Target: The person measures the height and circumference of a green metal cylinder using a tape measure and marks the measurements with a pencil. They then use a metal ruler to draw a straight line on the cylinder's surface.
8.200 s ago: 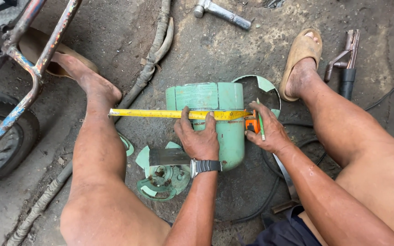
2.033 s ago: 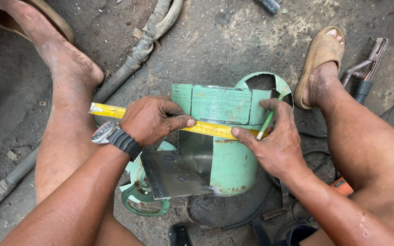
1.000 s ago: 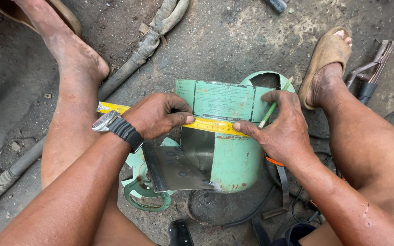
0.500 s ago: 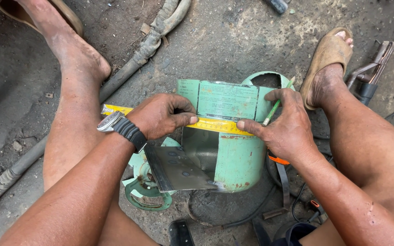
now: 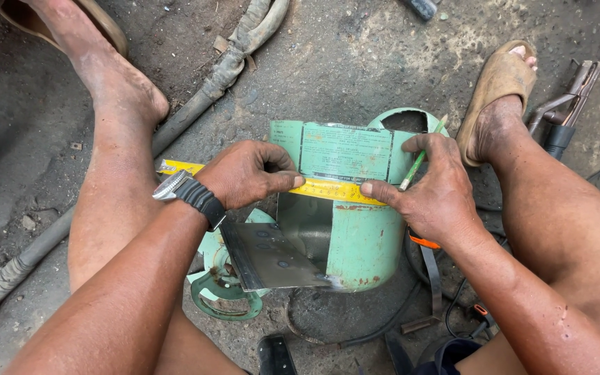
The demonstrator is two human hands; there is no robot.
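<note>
My left hand (image 5: 248,173) is pressed down on the yellow steel measuring tape (image 5: 328,189), fingers curled, thumb pinning the blade flat against the pale green metal gas cylinder (image 5: 352,229); my right hand (image 5: 428,191) pins the same tape from the other side, thumb tip on the yellow blade just beside the left thumb; the tape runs crosswise over the cylinder's curved wall, its free end sticking out past my left wrist toward the ground; between the fingers of that right hand sits a thin green pencil (image 5: 421,156), tilted up and away from the tape, so those fingers are closed on pencil and tape together; the cylinder lies on its side on the dirty concrete floor (image 5: 355,62), between my bare legs, a rectangular window cut out of its wall and a grey flap of sheet metal (image 5: 272,257) folded outward below the opening; a faded green label panel (image 5: 345,151) sits just above the tape; black-strapped wristwatch (image 5: 185,194) on my left wrist; right foot in a tan sandal (image 5: 498,83) just beside the cylinder's end; a grimy wrapped hose (image 5: 223,76) trails across the floor by my left leg; welding clamp (image 5: 567,111) off by the right foot.
</note>
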